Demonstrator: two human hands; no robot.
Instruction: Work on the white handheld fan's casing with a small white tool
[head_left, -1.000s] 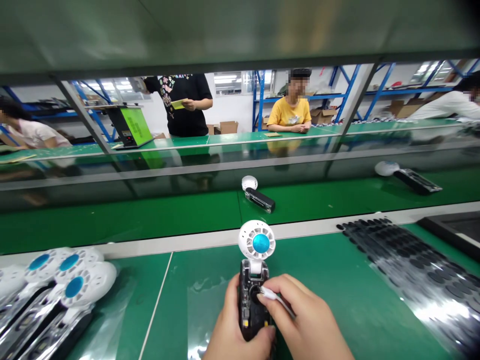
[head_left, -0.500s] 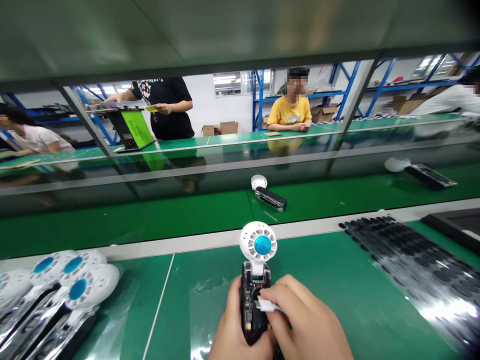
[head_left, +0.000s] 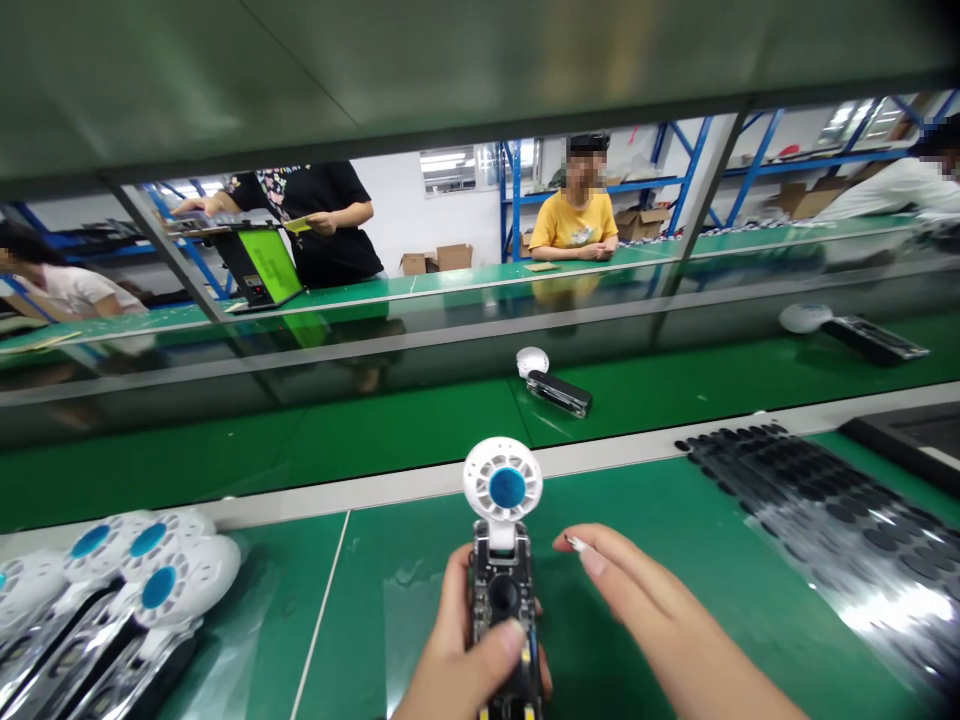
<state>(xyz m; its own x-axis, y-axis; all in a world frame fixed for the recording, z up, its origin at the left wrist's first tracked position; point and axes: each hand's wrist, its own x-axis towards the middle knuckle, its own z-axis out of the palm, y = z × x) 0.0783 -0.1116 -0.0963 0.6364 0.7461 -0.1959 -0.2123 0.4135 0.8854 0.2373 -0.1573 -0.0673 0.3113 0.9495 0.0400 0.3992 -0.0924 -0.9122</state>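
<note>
My left hand [head_left: 457,650] is shut around the clear body [head_left: 502,590] of a handheld fan, whose electronics show through the casing. Its white round head [head_left: 502,480] with a blue hub stands upright above my grip. The thumb covers the lower body, and the fan's bottom end is hidden at the frame edge. My right hand [head_left: 637,590] is apart from the fan, to its right, and pinches a small white strip [head_left: 575,542] between its fingertips.
Several similar fans [head_left: 150,565] lie on plastic film at the left. A sheet of black round pads [head_left: 817,510] lies at the right. Behind a glass panel [head_left: 375,360], more fans [head_left: 555,385] sit on a lower green belt. Co-workers sit and stand beyond, near a green-screened machine [head_left: 270,265].
My right hand has pulled away from the fan body to the upper right, with the small white strip in its fingertips. The fan has shifted slightly left.
</note>
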